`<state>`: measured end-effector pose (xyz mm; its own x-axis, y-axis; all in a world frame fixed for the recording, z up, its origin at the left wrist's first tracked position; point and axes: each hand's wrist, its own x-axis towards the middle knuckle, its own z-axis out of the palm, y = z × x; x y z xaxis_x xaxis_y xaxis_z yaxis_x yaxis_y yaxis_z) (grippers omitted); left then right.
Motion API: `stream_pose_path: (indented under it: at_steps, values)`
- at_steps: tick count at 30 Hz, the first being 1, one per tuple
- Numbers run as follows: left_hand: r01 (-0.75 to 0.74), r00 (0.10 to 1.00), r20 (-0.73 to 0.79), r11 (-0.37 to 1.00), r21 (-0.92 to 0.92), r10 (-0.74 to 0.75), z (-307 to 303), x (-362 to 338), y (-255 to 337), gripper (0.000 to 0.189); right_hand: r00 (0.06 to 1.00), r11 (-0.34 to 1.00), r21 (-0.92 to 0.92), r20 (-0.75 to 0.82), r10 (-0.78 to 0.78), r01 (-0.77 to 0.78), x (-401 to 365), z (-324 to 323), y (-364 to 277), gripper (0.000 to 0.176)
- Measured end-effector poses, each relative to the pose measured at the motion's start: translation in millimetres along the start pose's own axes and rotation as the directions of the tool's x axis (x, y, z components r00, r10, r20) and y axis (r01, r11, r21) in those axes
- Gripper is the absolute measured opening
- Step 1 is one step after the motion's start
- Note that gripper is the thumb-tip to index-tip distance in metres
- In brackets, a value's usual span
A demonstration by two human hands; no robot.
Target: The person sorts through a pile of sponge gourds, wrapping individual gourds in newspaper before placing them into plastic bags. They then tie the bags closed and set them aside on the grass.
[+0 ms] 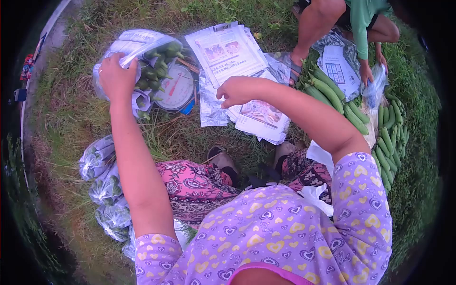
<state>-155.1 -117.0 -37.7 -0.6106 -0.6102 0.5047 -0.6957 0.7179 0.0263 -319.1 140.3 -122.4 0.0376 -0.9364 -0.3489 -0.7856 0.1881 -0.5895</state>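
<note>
My left hand [118, 76] is closed on the rim of a clear plastic bag [107, 57], which is lined with printed paper. Green vegetables with stems [154, 76] show at the bag's open side, beside and partly over a round dial scale [175, 88] with a blue base. Over a spread pile of newspaper sheets [228, 50], my right hand [240, 90] hovers with loosely curled fingers. A gap shows between its thumb and index finger, and I see nothing held there.
Several filled plastic bags [107, 187] lie on the grass at left. Long green gourds [327, 90] and slimmer green vegetables [389, 137] are at right. Another person in a green sleeve [362, 28] squats there, handling a plastic bag [375, 88]. A paved edge [33, 80] runs along the left.
</note>
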Motion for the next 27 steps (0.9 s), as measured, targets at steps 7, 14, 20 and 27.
stream_pose_path:
  at_steps: [7, 14, 20, 27]
  values:
    - [-0.038, 0.994, -0.108, 0.998, -0.058, 0.032, -4.2, -1.8, -6.8, 0.035, 0.559, 0.718, -0.579, 0.472, 0.681, -0.386, -189.7, -4.3, 51.9, 0.06]
    - [-0.068, 0.984, -0.173, 0.971, -0.231, 0.028, 4.7, -5.9, -15.4, 0.033, 0.871, 0.864, 0.122, -0.003, 0.492, -0.488, -291.7, 3.9, 7.8, 0.027]
    - [-0.069, 0.985, -0.173, 0.93, -0.36, 0.006, 16.0, -18.3, -10.4, 0.033, 0.712, 0.759, 0.649, -0.51, 0.483, -0.05, -408.5, -73.6, -117.2, 0.041]
    - [0.031, 0.991, -0.111, 0.934, -0.356, -0.075, 6.1, -33.4, -6.5, 0.039, 0.644, 0.798, 0.167, -0.693, -0.323, 0.58, -489.4, -101.3, -247.2, 0.032]
